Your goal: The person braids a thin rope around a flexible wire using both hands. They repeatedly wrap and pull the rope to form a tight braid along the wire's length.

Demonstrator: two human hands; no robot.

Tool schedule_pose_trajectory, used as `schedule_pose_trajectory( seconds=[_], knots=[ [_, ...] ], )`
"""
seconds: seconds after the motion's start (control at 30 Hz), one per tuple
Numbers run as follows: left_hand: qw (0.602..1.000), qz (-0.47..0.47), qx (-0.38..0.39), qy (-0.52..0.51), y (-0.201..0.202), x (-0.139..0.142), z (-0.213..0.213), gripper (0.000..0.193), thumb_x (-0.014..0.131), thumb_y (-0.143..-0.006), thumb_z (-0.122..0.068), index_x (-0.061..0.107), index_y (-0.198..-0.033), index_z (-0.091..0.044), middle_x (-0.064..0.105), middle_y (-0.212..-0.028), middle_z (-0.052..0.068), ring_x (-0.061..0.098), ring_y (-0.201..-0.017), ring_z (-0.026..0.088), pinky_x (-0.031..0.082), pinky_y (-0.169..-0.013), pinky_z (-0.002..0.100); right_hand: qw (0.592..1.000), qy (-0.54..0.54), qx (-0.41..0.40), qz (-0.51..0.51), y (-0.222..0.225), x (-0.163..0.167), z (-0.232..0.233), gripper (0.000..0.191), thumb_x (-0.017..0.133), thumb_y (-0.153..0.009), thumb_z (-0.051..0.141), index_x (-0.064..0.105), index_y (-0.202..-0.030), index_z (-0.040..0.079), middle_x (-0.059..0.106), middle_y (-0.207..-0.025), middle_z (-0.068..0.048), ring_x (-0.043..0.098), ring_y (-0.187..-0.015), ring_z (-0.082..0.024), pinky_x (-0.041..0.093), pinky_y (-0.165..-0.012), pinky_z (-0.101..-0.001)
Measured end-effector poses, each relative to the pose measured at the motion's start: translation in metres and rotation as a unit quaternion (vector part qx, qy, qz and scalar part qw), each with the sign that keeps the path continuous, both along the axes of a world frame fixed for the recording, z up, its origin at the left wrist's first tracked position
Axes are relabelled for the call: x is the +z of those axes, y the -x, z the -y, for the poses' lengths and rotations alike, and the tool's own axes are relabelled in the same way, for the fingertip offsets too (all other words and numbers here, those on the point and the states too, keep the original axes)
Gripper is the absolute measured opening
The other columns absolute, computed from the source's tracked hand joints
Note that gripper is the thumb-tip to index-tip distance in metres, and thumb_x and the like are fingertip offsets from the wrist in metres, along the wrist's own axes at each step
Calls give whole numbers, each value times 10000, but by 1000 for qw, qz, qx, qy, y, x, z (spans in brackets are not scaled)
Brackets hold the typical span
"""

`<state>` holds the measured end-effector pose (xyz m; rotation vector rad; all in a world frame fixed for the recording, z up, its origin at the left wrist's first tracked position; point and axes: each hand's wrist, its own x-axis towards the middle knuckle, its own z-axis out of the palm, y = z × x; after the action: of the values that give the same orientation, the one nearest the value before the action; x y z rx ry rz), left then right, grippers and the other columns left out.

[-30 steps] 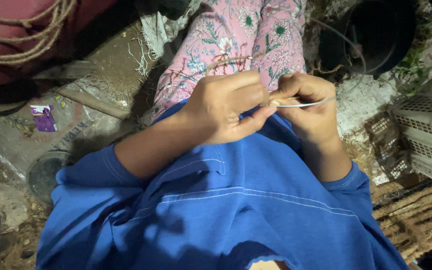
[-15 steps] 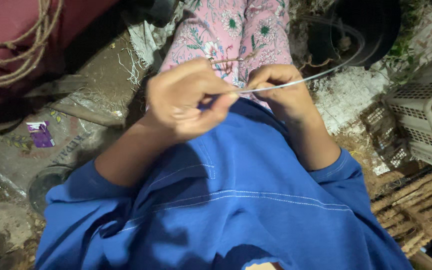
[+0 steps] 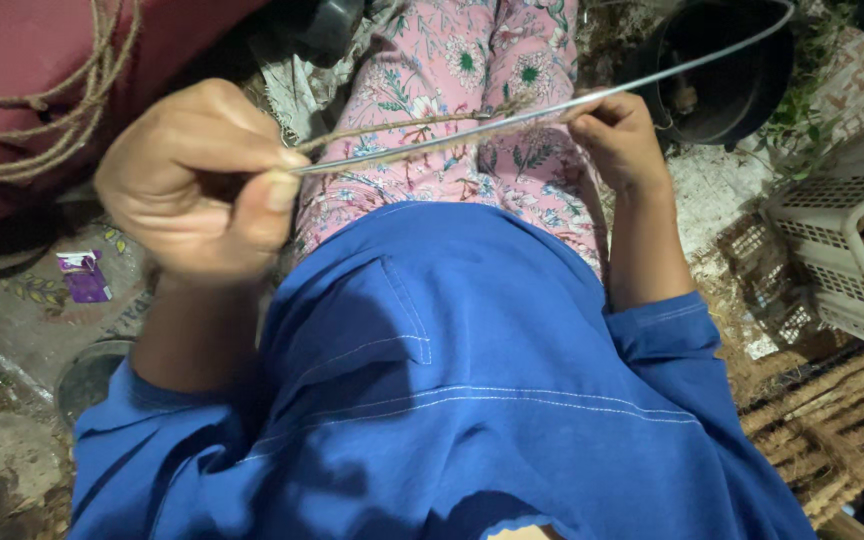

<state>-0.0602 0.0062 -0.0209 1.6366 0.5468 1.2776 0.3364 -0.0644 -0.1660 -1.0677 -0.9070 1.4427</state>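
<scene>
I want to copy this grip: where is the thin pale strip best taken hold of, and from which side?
Judging by its pose, grip the thin pale strip at two spaced points, pinched between thumb and fingertips from the sides: left hand at its near end, right hand further along. It is long, slender and springy, curving off beyond the right hand, so one pinch would probably let it whip.

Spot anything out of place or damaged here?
Nothing broken that I can see. The left hand and right hand hold a thin wire taut with a twine strand along it. One stray: a purple wrapper lies littered on the ground.

The metal strip (image 3: 592, 98) runs off the top edge.
</scene>
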Motion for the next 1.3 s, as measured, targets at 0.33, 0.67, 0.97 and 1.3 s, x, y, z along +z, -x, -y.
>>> schedule_pose_trajectory(
  seconds=[0.33, 0.67, 0.97, 1.3],
  knots=[
    [987, 91, -109, 71, 12, 23, -3, 148, 780, -888, -76, 663, -892, 15, 653, -785, 111, 574, -560, 109, 422, -473, 198, 997, 33, -2, 73, -16, 5, -40, 116, 798, -1021, 107, 721, -1060, 31, 704, -952, -45, 621, -815, -113, 497, -730, -261],
    [994, -54, -90, -24, 13, 44, -8, 131, 794, -923, -47, 678, -919, 15, 648, -781, 106, 603, -581, 127, 447, -487, 224, 971, -147, -170, -84, -82, 40, -20, 153, 758, -1077, 101, 643, -984, 60, 630, -855, -42, 540, -696, -143, 425, -637, -291],
    [898, -249, -5, -362, -16, 41, -16, 186, 853, -834, -135, 688, -872, -58, 544, -697, 60, 582, -590, 237, 435, -518, 364, 922, -335, 141, -136, -133, 87, 101, 188, 666, -1058, 229, 631, -1054, 45, 630, -990, -88, 579, -861, -197, 475, -783, -358],
    [864, -236, -23, -444, -40, 24, -5, 145, 797, -966, -98, 653, -972, -115, 575, -843, 1, 612, -737, 169, 445, -620, 324, 889, -365, 132, 244, -42, 132, 61, 360, 564, -1038, 371, 616, -1131, 27, 630, -1141, -139, 623, -1044, -258, 532, -944, -433]
  ],
)
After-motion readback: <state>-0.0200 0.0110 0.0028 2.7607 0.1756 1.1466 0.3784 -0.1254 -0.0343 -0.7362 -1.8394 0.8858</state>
